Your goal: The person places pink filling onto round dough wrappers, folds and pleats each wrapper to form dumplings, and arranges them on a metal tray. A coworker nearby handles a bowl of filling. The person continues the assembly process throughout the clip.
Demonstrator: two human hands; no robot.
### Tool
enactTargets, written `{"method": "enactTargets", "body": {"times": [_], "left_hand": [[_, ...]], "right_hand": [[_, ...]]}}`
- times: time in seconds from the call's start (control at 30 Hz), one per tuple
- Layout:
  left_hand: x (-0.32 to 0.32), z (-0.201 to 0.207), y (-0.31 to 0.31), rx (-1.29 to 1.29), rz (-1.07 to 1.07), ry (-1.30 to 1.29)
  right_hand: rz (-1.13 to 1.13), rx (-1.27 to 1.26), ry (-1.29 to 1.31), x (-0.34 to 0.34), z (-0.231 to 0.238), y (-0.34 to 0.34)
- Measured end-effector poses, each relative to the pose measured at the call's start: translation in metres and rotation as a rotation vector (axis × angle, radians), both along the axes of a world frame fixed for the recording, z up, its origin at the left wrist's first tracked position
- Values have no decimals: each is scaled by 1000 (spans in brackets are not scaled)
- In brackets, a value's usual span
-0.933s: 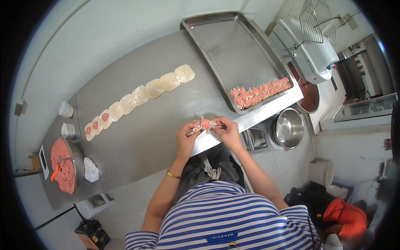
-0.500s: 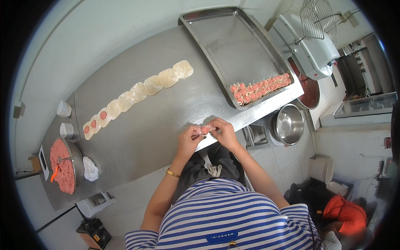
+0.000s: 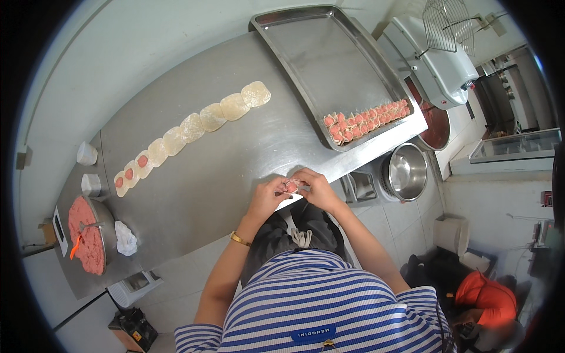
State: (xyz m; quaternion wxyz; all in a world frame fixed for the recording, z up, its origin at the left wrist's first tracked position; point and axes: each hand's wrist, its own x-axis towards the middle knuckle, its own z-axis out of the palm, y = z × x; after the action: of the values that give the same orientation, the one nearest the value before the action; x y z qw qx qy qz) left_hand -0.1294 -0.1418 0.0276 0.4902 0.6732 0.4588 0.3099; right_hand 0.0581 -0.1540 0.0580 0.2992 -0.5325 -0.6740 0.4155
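A small dumpling [image 3: 291, 186] with pink meat filling sits pinched between the fingertips of both hands, just over the near edge of a stainless-steel worktable [image 3: 235, 159]. The left hand [image 3: 268, 197] closes on it from one side and the right hand [image 3: 316, 188] from the other, fingers curled tight around the wrapper so that only a spot of filling shows. A gold bracelet [image 3: 238, 238] circles the left wrist.

On the worktable, well left of the dumpling and farther from the person, a row of round dough wrappers [image 3: 194, 126] runs diagonally, overlapping one another; the three at the row's left end carry dabs of pink filling [image 3: 129, 173]. Beyond that end, at the table's left corner, stands a metal bowl of minced meat [image 3: 85, 235] with an orange utensil [image 3: 74, 247] lying in it, a crumpled white cloth [image 3: 125, 238] just beside it, and two small white cups [image 3: 88, 167] nearer the wall.

To the right of the dumpling and farther back, a large metal tray [image 3: 318, 59] lies on the table; finished dumplings [image 3: 365, 120] are lined up in rows along its near edge. Below the table's right end, an empty steel bowl [image 3: 406, 172] rests on the floor. The person wears a blue-and-white striped shirt [image 3: 318, 306].
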Motion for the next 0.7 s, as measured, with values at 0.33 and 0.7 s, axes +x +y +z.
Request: {"method": "enactTargets", "body": {"times": [0.33, 0.7], "left_hand": [[12, 18, 1, 82, 65, 319], [4, 8, -1, 45, 79, 168]], "right_hand": [[-68, 148, -59, -6, -14, 0], [-19, 175, -79, -9, -17, -1]]}}
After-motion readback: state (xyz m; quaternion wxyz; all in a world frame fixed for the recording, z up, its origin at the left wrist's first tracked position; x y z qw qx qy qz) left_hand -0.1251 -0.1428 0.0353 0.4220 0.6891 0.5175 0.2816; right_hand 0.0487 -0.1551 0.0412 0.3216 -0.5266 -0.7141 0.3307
